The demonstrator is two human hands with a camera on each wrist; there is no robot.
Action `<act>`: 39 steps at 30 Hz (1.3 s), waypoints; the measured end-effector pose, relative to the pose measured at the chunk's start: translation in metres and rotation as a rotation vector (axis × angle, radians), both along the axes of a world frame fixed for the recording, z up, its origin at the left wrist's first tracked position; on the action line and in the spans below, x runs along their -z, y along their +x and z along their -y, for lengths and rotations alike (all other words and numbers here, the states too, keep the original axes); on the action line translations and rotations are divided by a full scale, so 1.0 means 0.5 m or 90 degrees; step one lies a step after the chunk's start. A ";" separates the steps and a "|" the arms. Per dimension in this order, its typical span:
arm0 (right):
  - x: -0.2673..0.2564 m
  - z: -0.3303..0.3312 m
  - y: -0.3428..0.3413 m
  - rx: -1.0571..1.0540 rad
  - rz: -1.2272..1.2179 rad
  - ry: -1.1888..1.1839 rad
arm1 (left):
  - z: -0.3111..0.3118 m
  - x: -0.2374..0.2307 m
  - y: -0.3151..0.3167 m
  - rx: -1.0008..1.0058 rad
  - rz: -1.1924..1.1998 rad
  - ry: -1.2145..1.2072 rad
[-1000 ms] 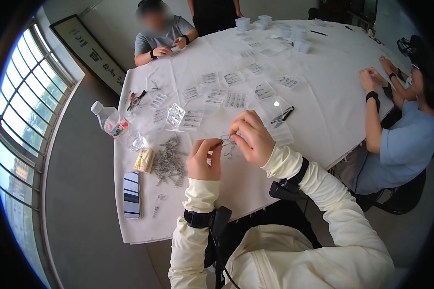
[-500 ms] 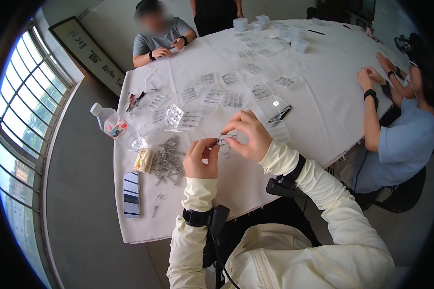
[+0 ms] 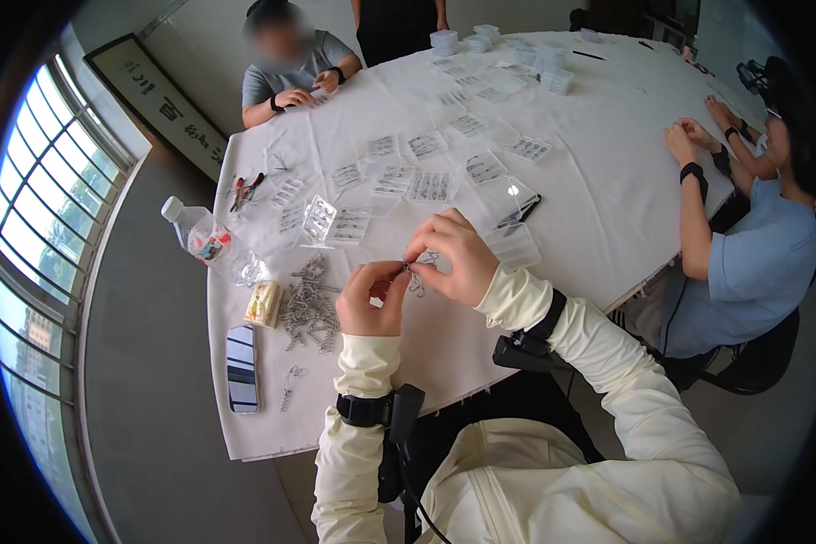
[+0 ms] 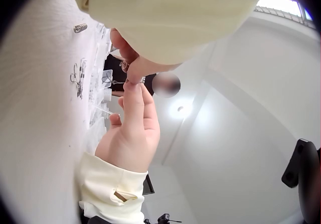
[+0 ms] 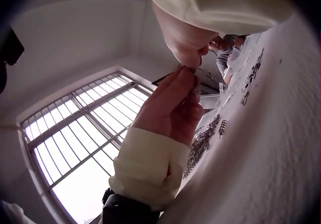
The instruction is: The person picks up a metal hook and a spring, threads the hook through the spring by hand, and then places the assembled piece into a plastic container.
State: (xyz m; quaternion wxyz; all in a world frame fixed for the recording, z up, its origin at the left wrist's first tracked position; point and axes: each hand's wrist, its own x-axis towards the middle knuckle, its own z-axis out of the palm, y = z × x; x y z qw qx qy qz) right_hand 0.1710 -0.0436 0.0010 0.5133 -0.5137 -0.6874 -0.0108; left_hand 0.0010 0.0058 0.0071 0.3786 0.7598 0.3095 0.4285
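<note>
Metal wire piece (image 4: 120,83), small, pinched between thumb and fingertips of both left hand (image 3: 372,299) and right hand (image 3: 458,257), above white table (image 3: 598,172).

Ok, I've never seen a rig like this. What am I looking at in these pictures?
There is no robot here, just a person's two bare hands. The first current picture comes from a camera on the head, looking down; the other two come from cameras on the left and right wrists. On the white table are a tangled pile of metal springs, a bottle, a phone and clear plastic boxes with small metal pieces inside. The left hand and right hand meet at the fingertips, pinching a small metal piece; its exact shape is too small to tell.
</note>
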 end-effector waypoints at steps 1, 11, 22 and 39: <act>0.001 0.000 0.000 0.000 0.001 -0.001 | 0.001 -0.001 0.000 0.000 0.001 -0.001; -0.005 -0.002 0.009 -0.026 0.016 -0.046 | -0.014 0.015 -0.001 -0.041 0.076 -0.059; 0.020 0.001 0.019 0.016 0.286 -0.117 | -0.015 0.006 -0.010 -0.129 0.033 0.019; -0.001 -0.007 0.018 0.018 0.021 0.014 | 0.000 0.010 0.003 -0.077 0.085 0.004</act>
